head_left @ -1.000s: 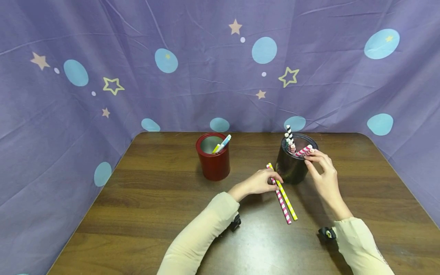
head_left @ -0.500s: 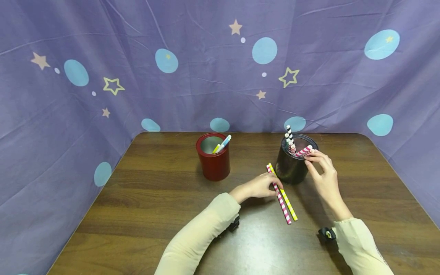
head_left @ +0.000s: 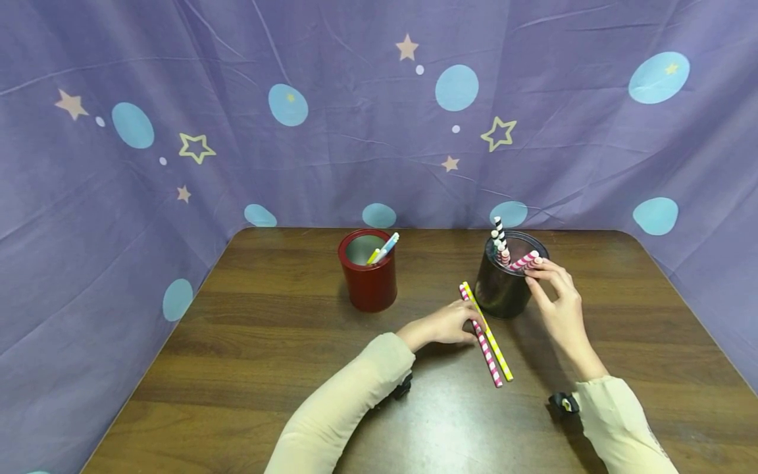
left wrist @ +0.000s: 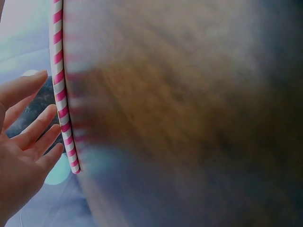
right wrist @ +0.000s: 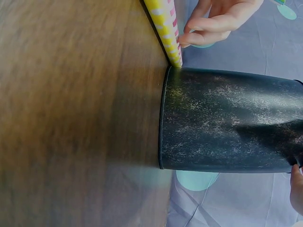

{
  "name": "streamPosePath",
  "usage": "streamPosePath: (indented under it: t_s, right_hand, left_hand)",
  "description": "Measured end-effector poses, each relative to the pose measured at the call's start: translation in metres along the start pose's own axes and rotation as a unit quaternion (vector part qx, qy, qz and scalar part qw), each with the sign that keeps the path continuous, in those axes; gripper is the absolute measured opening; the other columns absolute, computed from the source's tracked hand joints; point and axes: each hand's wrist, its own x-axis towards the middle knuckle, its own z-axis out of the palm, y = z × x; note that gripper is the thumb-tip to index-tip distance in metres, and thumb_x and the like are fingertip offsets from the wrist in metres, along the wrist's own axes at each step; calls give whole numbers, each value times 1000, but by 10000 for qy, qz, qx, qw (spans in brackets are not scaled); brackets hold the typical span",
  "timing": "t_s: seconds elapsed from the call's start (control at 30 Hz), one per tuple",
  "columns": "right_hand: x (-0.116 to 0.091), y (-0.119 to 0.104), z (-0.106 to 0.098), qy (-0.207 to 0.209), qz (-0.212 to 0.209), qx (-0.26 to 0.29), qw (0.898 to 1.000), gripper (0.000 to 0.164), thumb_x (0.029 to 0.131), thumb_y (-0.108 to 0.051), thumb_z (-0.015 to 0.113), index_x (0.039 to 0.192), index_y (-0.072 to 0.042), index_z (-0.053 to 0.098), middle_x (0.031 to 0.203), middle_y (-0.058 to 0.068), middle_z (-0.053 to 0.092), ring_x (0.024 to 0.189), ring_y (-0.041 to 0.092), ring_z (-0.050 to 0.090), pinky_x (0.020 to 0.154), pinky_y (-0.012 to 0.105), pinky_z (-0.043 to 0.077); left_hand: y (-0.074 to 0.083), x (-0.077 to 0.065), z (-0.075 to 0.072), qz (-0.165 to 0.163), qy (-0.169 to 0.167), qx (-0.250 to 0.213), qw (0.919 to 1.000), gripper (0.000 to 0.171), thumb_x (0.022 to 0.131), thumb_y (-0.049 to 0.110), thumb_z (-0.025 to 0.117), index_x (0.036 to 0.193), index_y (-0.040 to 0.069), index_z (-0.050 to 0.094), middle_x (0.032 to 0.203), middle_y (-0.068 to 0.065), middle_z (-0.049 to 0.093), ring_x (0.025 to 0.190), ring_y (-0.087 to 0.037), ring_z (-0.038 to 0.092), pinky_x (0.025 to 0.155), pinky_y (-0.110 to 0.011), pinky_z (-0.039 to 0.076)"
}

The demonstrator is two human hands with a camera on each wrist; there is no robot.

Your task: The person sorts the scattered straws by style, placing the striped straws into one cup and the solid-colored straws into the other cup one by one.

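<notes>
In the head view my left hand [head_left: 453, 322] reaches over a pink-and-white striped paper straw [head_left: 488, 359] lying on the table. Its fingertips are at the straw, with thumb and fingers apart, as the left wrist view also shows. A yellow-and-white paper straw [head_left: 500, 355] lies alongside, just right of the pink one. With thumb and fingers my right hand [head_left: 559, 306] holds the rim of a black can [head_left: 503, 293]. Black-striped straws [head_left: 500, 227] and red-striped straws [head_left: 524, 261] stand in that can. The right hand's fingers are mostly cut off in the right wrist view.
A red can [head_left: 370, 286] stands to the left, with a few thin light-blue and yellow sticks [head_left: 386, 247] leaning in it. Behind the wooden table [head_left: 266, 316] hangs a purple curtain [head_left: 331, 164] with stars and dots.
My left hand has drawn back slightly toward the front, off the yellow straw and nearer the pink one. The right hand and both cans stay where they were.
</notes>
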Motion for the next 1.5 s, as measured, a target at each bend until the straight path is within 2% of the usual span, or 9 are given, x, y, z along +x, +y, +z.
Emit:
streamPosePath:
  t_s: [0.3,0.67,1.0,1.27,1.5]
  right_hand:
    - [0,-1,0,-45,102,-41,9999,16,75,11,61,90,6,64,105,0,57,112,10,45,98,23,31]
    - [0,0,0,-10,35,11,10000,15,75,11,62,89,6,63,103,4,59,110,9,45,97,23,32]
    - [0,1,0,16,14,17,10000,14,75,10,62,88,6,64,102,2,59,111,13,46,98,24,31]
    - [0,1,0,14,6,28,10000,14,75,11,62,89,6,63,103,2,58,111,10,45,98,24,32]
    - [0,1,0,6,-1,28,10000,15,75,11,62,89,6,63,103,2,58,111,9,45,98,23,32]
  left_hand:
    - [1,1,1,-47,-120,274,9995,22,74,19,70,95,16,67,105,0,53,107,-13,46,94,-15,31]
    - [1,-1,2,60,-324,461,9984,19,72,16,72,91,18,68,98,3,55,98,-9,48,88,-12,34]
    - [0,-1,1,-44,-541,515,9972,21,72,14,71,92,20,69,99,4,54,96,-7,48,85,-12,35]
    - [-1,-1,2,35,-599,566,9966,21,73,13,69,92,20,69,100,4,56,98,-7,49,86,-10,34]
    - [-1,0,3,251,-591,691,9955,19,73,12,69,91,20,71,94,4,56,93,-7,49,83,-10,34]
